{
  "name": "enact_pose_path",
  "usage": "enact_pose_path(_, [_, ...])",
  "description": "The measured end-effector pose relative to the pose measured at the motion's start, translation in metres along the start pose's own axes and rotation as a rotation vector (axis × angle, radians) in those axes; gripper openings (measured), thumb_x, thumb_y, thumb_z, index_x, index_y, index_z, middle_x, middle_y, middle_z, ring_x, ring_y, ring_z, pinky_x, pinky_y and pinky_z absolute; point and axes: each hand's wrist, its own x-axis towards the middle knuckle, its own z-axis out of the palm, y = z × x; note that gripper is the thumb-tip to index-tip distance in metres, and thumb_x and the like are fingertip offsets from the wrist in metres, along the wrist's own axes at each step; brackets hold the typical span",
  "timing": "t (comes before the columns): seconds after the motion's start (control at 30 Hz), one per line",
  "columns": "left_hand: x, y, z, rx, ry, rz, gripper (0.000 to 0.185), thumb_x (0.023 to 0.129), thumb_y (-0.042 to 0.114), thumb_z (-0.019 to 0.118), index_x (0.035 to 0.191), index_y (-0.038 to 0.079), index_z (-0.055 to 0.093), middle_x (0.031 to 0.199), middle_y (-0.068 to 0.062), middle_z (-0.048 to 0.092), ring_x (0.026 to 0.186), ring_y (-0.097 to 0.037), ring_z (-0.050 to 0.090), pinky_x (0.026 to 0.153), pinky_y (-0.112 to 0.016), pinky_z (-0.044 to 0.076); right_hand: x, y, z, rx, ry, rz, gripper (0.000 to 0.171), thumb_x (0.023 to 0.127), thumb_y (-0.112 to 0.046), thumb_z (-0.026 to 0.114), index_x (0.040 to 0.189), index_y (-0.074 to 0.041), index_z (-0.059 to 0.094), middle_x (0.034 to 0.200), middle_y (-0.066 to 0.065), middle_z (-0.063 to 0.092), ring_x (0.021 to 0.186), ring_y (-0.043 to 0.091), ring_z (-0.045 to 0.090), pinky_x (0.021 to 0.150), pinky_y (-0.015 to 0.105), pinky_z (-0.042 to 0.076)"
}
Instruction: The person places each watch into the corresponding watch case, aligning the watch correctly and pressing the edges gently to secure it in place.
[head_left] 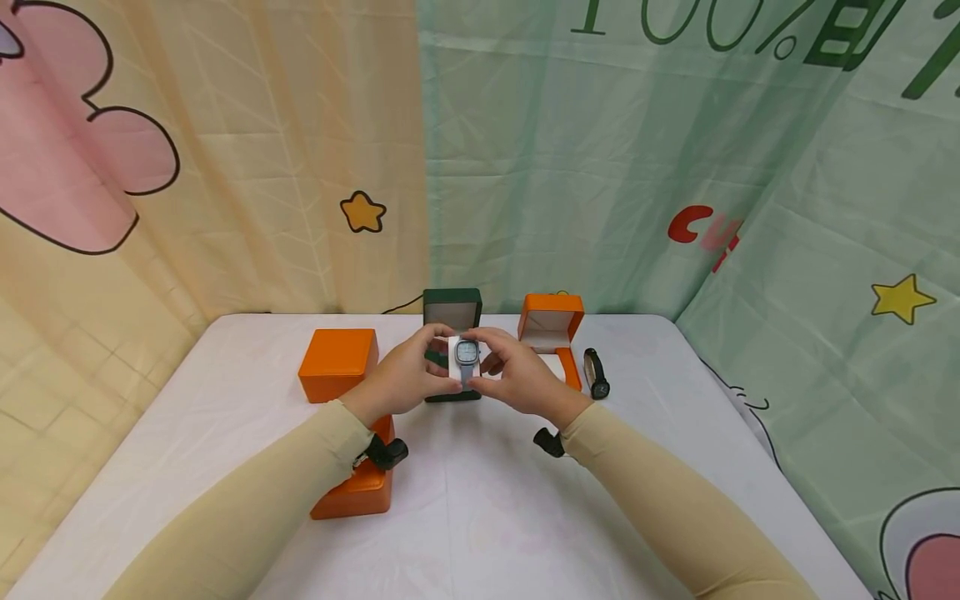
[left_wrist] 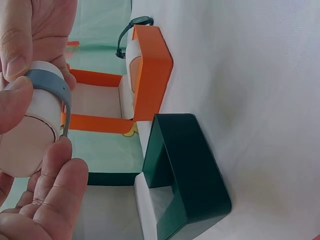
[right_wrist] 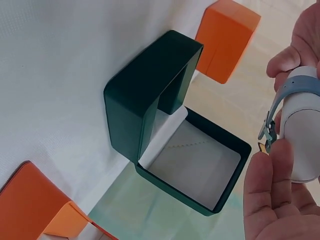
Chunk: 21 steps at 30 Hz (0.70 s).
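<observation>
Watch in hand: a wristwatch with a squarish pale face and a blue-grey strap point(head_left: 467, 353) sits around a rounded white cushion point(left_wrist: 25, 145), held up above the table between both hands, face toward the head camera.
Left hand: the left hand point(head_left: 408, 372) pinches the cushion from its left side, thumb at the lower edge and fingers curled at the upper.
Right hand: the right hand point(head_left: 523, 373) mirrors it from the other side, thumb low, fingers bent round the top.
Strap: part of it stands off the cushion's side, and the metal buckle point(right_wrist: 270, 134) shows in the right wrist view.
Green box: a dark green hinged box with pale lining point(right_wrist: 145, 95) stands open just behind the hands, lid raised.
Open orange box: an orange hinged box with white lining point(head_left: 570, 367) stands to its right, lid up.
Second watch: a black wristwatch point(head_left: 596, 375) rests on the table just right of that box.
Other orange boxes: a closed orange box point(head_left: 337, 358) sits left of the hands; another orange box point(head_left: 356, 502), nearer the person, is partly hidden by the left sleeve point(head_left: 277, 492).
Table: a white cloth-covered table point(head_left: 480, 517) lies beneath everything.
</observation>
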Motion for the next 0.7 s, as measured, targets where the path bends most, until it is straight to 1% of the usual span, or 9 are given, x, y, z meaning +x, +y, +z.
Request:
enact_pose_path(0.07, [-0.0001,0.0003,0.0001,-0.005,-0.003,-0.004,0.077,0.089,0.015,0.086,0.151,0.019,0.041,0.143,-0.013,0.057,0.104,-0.021,0.072,0.089,-0.034,0.064,-0.0005,-0.0004,0.0001,0.007,0.001,0.018,0.067,0.093,-0.014,0.081,0.152,-0.018,0.049,0.143,0.006,0.057,0.096,0.016,0.067,0.096,0.042,0.061])
enact_pose_path(0.17, [-0.0009,0.0010,0.0005,-0.003,-0.005,-0.005,0.077,0.089,0.016,0.086,0.151,0.020,0.040,0.143,-0.013,0.057,0.104,-0.021,0.072,0.089,-0.034,0.064,-0.0013,-0.0013,-0.0007,0.018,-0.005,0.058,0.071,0.092,-0.015,0.083,0.152,-0.020,0.046,0.132,0.005,0.061,0.098,0.019,0.065,0.097,0.043,0.060])
enact_pose_path(0.23, [-0.0015,0.0015,0.0010,-0.002,-0.004,-0.002,0.076,0.089,0.016,0.086,0.150,0.020,0.040,0.143,-0.013,0.056,0.103,-0.021,0.072,0.089,-0.034,0.064,-0.0015,-0.0015,-0.0014,0.026,-0.014,0.082,0.074,0.091,-0.015,0.084,0.153,-0.020,0.043,0.128,0.005,0.062,0.103,0.022,0.065,0.097,0.043,0.059])
enact_pose_path(0.33, [-0.0024,0.0019,0.0013,-0.006,-0.005,0.006,0.076,0.089,0.015,0.086,0.150,0.020,0.041,0.143,-0.013,0.056,0.102,-0.021,0.072,0.089,-0.034,0.064,-0.0012,-0.0013,-0.0024,0.027,-0.030,0.100,0.080,0.090,-0.015,0.085,0.155,-0.020,0.040,0.137,0.004,0.059,0.109,0.023,0.065,0.097,0.039,0.058])
enact_pose_path(0.43, [-0.0028,0.0018,0.0012,-0.018,-0.008,0.012,0.075,0.089,0.014,0.085,0.149,0.019,0.041,0.142,-0.012,0.056,0.101,-0.021,0.072,0.088,-0.034,0.064,-0.0005,-0.0015,-0.0026,0.029,-0.043,0.113,0.083,0.090,-0.016,0.085,0.157,-0.018,0.036,0.146,0.004,0.054,0.112,0.022,0.063,0.099,0.041,0.058])
enact_pose_path(0.53, [-0.0032,0.0019,0.0007,-0.019,-0.012,0.018,0.074,0.090,0.013,0.085,0.149,0.020,0.041,0.142,-0.012,0.056,0.101,-0.020,0.071,0.088,-0.033,0.064,0.0004,-0.0021,-0.0021,0.027,-0.052,0.119,0.086,0.090,-0.015,0.085,0.159,-0.016,0.034,0.147,0.005,0.052,0.112,0.020,0.062,0.102,0.041,0.057])
enact_pose_path(0.7, [-0.0036,0.0027,0.0008,-0.015,-0.015,0.028,0.074,0.090,0.013,0.085,0.149,0.019,0.041,0.143,-0.013,0.056,0.101,-0.020,0.072,0.087,-0.033,0.064,0.0011,-0.0015,-0.0007,0.020,-0.065,0.105,0.087,0.090,-0.013,0.084,0.161,-0.011,0.033,0.146,0.007,0.049,0.112,0.023,0.061,0.104,0.040,0.056])
